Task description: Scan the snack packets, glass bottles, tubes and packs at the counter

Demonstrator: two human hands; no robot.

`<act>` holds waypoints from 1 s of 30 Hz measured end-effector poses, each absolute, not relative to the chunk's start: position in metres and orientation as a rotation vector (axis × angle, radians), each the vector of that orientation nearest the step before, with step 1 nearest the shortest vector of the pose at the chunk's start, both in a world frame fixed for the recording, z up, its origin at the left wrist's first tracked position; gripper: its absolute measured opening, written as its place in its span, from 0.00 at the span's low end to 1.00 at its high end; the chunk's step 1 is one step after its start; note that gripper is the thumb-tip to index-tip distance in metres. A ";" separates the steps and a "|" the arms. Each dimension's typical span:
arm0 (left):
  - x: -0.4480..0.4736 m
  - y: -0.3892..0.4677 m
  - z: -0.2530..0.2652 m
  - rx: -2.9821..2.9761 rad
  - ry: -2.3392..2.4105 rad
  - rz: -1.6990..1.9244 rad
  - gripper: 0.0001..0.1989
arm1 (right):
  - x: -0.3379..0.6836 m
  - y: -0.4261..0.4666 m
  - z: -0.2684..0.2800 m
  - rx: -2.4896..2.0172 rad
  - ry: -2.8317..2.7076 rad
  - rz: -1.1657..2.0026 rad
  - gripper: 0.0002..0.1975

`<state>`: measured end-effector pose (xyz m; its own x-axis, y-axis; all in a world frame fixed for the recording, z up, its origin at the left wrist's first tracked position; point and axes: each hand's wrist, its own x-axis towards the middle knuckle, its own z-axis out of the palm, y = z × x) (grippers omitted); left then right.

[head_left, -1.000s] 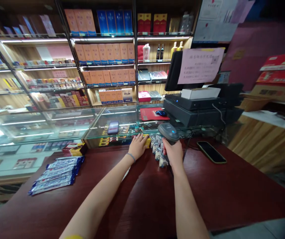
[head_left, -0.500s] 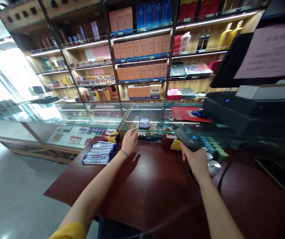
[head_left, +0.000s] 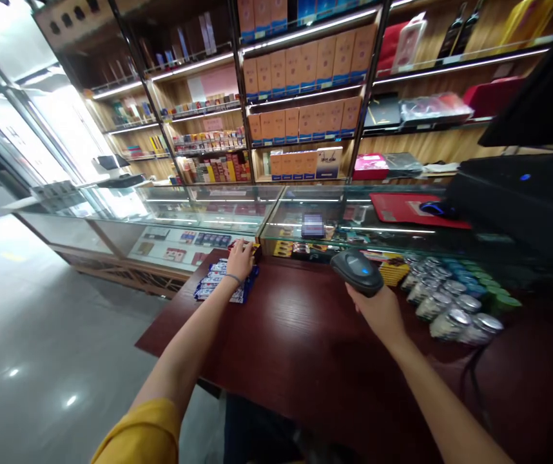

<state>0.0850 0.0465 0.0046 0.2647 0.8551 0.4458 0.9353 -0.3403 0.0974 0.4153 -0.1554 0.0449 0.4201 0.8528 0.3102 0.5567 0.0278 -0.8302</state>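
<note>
My right hand (head_left: 383, 317) is wrapped round the handle of a black barcode scanner (head_left: 356, 272) with a small blue light, held above the dark red wooden counter (head_left: 300, 328). At the counter's far left edge, my left hand (head_left: 240, 261) reaches over a pile of blue-and-white wrapped packets (head_left: 216, 278). Its fingers stretch forward over small red and yellow packs (head_left: 256, 250); whether they touch these is unclear. A phone (head_left: 313, 225) with a lit screen lies on the glass display case (head_left: 276, 216) beyond the counter.
Silver-lidded jars (head_left: 450, 319) and green-topped containers (head_left: 494, 287) stand in rows at right, beside yellow packs (head_left: 392, 272). A computer mouse (head_left: 435, 209) rests on a red mat (head_left: 392, 207). Shelves of boxes (head_left: 305, 67) line the back wall.
My left hand has moved left, from near the phone to the wrapped packets and small packs. The view has turned, bringing the jars more into sight. My right hand still holds the scanner.
</note>
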 end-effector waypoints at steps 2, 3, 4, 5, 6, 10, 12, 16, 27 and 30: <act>0.083 0.049 0.001 -2.361 -1.713 -0.595 0.28 | 0.410 -0.155 0.041 -1.627 -1.289 0.372 0.17; 0.083 0.050 0.000 -2.373 -1.725 -0.573 0.28 | 0.408 -0.155 0.038 -1.622 -1.302 0.382 0.18; 0.083 0.050 0.000 -2.386 -1.731 -0.555 0.27 | 0.407 -0.154 0.036 -1.621 -1.313 0.391 0.18; 0.083 0.049 0.001 -2.398 -1.730 -0.543 0.26 | 0.407 -0.154 0.034 -1.625 -1.320 0.398 0.18; 0.084 0.048 0.002 -2.407 -1.724 -0.535 0.25 | 0.407 -0.154 0.032 -1.633 -1.326 0.402 0.19; 0.085 0.043 0.010 -2.418 -1.688 -0.519 0.20 | 0.407 -0.153 0.027 -1.641 -1.348 0.402 0.20; 0.085 0.042 0.016 -2.435 -1.681 -0.504 0.17 | 0.407 -0.153 0.027 -1.631 -1.361 0.404 0.20; 0.085 0.036 0.027 -2.502 -1.679 -0.561 0.17 | 0.408 -0.154 0.025 -1.635 -1.360 0.400 0.21; 0.183 -0.027 0.002 -1.976 -1.949 -2.585 0.15 | 0.410 -0.156 0.017 -1.640 -1.337 0.338 0.22; 0.212 -0.042 -0.013 -1.750 -2.005 -3.348 0.15 | 0.408 -0.161 0.023 -1.666 -1.372 0.294 0.21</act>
